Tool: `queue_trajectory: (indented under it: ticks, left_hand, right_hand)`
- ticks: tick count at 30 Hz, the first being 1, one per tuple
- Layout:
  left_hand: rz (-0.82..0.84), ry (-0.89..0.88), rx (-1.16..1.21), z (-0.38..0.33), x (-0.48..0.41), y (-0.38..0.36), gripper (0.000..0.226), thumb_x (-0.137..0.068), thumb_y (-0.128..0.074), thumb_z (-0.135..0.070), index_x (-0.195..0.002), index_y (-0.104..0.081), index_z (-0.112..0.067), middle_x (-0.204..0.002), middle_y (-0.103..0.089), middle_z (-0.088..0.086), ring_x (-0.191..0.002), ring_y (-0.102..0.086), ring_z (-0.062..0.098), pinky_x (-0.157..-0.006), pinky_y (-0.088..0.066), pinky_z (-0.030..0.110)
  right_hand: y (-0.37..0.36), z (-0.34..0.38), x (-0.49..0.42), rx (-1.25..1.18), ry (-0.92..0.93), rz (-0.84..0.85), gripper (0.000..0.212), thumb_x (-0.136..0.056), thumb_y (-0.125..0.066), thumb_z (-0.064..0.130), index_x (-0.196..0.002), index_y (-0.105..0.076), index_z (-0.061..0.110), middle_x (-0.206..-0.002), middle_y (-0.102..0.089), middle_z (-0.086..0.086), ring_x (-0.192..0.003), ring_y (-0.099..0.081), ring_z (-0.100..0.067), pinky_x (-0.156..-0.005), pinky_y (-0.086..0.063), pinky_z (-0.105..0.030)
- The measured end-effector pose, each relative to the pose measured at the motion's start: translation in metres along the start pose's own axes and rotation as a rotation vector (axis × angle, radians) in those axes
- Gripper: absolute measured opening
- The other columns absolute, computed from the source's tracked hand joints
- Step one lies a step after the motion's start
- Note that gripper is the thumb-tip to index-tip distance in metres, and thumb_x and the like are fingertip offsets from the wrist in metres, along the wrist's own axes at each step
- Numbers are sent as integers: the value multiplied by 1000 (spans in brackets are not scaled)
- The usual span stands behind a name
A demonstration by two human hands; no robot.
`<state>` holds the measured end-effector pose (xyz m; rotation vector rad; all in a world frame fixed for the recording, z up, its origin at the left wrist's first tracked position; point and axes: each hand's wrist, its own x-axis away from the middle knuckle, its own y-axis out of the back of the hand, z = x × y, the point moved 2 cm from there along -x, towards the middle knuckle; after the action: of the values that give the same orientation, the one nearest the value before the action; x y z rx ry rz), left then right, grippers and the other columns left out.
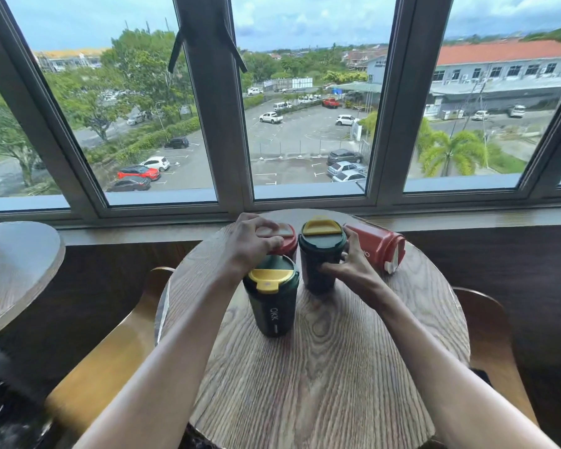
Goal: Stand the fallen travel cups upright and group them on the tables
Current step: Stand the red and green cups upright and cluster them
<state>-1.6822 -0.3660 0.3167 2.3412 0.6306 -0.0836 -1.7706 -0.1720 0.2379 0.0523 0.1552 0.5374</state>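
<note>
On the round wooden table (331,367) stand two dark green travel cups with yellow lids. The near green cup (272,303) is upright and untouched. My right hand (350,265) grips the side of the far green cup (321,254), which is upright. My left hand (250,241) rests over the lid of an upright red cup (287,239) with a beige flap, largely hidden behind the hand and the near green cup. A second red cup (378,246) lies on its side at the far right of the table, lid pointing right.
A second round table (17,270) stands at the left. Wooden chairs flank the main table, one at the left (110,351) and one at the right (493,345). A window sill and window frame (305,202) run close behind the cups.
</note>
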Motion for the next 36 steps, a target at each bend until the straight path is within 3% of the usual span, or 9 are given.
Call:
queue_trajectory:
  ticks: [5, 10, 14, 16, 22, 26, 29, 33, 36]
  left_hand:
    - [10, 11, -21, -2, 0, 1, 35, -78, -79, -22, -112, -72, -16, -125, -50, 4, -107, -46, 13, -94, -34, 24]
    - [31, -20, -137, -8, -3, 4, 30, -80, -77, -27, -109, -72, -21, -123, -53, 5, -119, -50, 23, -97, -36, 30]
    - [39, -216, -256, -22, 1, -4, 26, -85, -69, -32, -111, -70, -30, -130, -56, -1, -126, -47, 22, -106, -36, 43]
    - [134, -299, -265, -30, 1, -8, 28, -88, -66, -34, -116, -67, -32, -133, -54, -4, -128, -45, 19, -108, -35, 43]
    - [281, -323, -473, -37, 1, -12, 34, -97, -51, -44, -129, -59, -39, -142, -50, -7, -138, -36, 18, -114, -26, 41]
    - [292, -334, -500, -37, 3, -10, 35, -98, -49, -42, -131, -57, -41, -143, -50, -7, -140, -34, 17, -114, -25, 41]
    - [302, -354, -489, -36, 0, -9, 32, -97, -50, -42, -127, -61, -41, -141, -51, -8, -138, -36, 17, -115, -26, 42]
    - [294, -379, -479, -32, -4, -13, 27, -97, -50, -42, -118, -66, -44, -137, -53, -14, -136, -36, 16, -116, -21, 47]
    - [306, -390, -468, -30, -7, -17, 25, -96, -52, -41, -115, -68, -43, -134, -53, -16, -136, -36, 18, -115, -16, 54]
  right_hand:
    - [4, -4, -2, 38, -17, 46, 96, -71, -79, 9, -145, -20, 27, -137, -50, -16, -121, -52, -22, -90, -45, -25]
    - [11, 5, 9, 43, -48, 30, 87, -75, -63, 63, -147, -26, 32, -135, -52, 3, -126, -50, -8, -99, -38, -21]
    - [35, 11, 13, 253, 101, -448, 37, -90, -60, 44, -116, -64, 18, -112, -67, 1, -102, -62, -15, -93, -49, -34]
    - [48, 8, 11, 398, 140, -645, 24, -88, -66, 34, -106, -67, 17, -106, -64, -2, -99, -60, -24, -90, -48, -37]
    - [78, -21, -3, 499, -218, -698, 84, -73, -73, 61, -138, -34, 22, -146, -32, -20, -138, -29, -39, -113, -21, -58]
    - [82, -35, -3, 355, -340, -638, 96, -70, -73, 63, -145, -25, 28, -146, -43, -19, -136, -36, -41, -114, -23, -58]
    - [79, -33, -1, 267, -286, -610, 88, -73, -78, 48, -142, -28, 27, -138, -54, -15, -126, -51, -39, -110, -34, -54]
    - [73, -22, 11, 238, -123, -685, 89, -71, -84, 34, -143, -32, 26, -137, -44, -9, -120, -53, -27, -100, -45, -40]
    - [67, -14, 25, 351, -17, -737, 90, -70, -86, 32, -144, -34, 25, -139, -39, -17, -126, -47, -35, -104, -44, -50]
